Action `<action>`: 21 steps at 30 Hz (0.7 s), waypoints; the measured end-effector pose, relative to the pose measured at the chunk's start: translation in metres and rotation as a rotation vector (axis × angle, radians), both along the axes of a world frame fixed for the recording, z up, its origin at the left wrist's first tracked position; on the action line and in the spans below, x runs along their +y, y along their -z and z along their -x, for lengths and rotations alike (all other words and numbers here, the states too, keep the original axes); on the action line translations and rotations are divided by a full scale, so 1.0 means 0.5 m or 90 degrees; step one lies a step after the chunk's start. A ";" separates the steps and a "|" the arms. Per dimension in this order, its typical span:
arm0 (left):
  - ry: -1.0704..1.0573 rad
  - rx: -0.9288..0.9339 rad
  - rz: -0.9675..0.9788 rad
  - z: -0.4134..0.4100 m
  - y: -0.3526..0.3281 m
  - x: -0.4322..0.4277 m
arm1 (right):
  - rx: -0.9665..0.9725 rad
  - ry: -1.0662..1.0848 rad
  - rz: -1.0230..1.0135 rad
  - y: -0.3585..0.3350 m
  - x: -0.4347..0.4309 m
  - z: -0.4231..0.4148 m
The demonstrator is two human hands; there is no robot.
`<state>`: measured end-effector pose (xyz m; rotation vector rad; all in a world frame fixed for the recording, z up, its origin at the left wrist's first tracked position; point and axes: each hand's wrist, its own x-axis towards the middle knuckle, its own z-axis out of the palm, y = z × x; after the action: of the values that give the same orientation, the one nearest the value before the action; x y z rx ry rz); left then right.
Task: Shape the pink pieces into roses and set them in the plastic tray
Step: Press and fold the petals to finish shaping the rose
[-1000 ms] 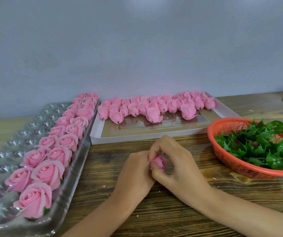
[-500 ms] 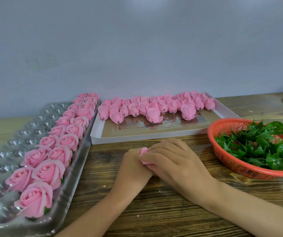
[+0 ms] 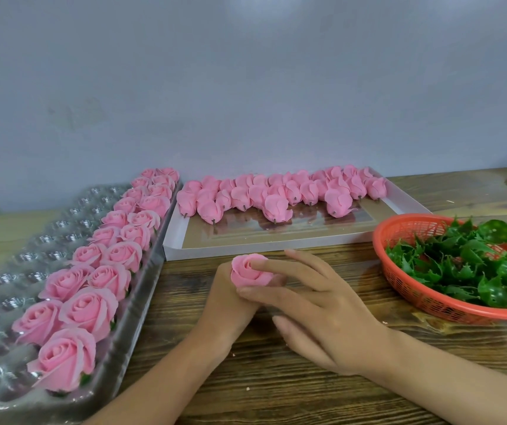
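Observation:
A pink rose (image 3: 247,271) sits at the middle of the table, gripped from below by my left hand (image 3: 226,305). My right hand (image 3: 316,314) lies beside it with straight fingers, and its fingertips press on the rose's petals. The clear plastic tray (image 3: 16,271) lies at the left, with two rows of finished roses (image 3: 92,289) along its right side. Several unshaped pink pieces (image 3: 276,194) lie in a white flat box (image 3: 276,243) behind my hands.
An orange basket (image 3: 405,286) full of green plastic leaves (image 3: 466,265) stands at the right. The wooden table (image 3: 276,388) runs up to a grey wall (image 3: 246,87). The tray's left pockets hold nothing.
The pink piece has opened from a closed bud into a rose. My right hand's fingers have straightened and spread over it, and both hands have shifted slightly up.

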<state>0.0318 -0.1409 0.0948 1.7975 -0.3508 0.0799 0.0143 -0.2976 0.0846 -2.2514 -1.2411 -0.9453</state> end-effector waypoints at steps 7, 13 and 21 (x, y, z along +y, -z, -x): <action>0.051 0.015 0.014 -0.002 0.012 -0.002 | 0.248 -0.071 -0.364 -0.003 -0.004 -0.004; 0.136 -0.059 -0.175 -0.003 0.019 -0.006 | 0.438 -0.117 -0.358 -0.005 0.004 -0.006; 0.158 -0.063 -0.240 -0.003 0.016 -0.013 | 0.444 -0.133 -0.322 -0.007 0.008 -0.002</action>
<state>0.0331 -0.1472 0.0870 2.1094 -0.6930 -0.0783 0.0152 -0.2934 0.0883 -1.7621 -0.7826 -0.2881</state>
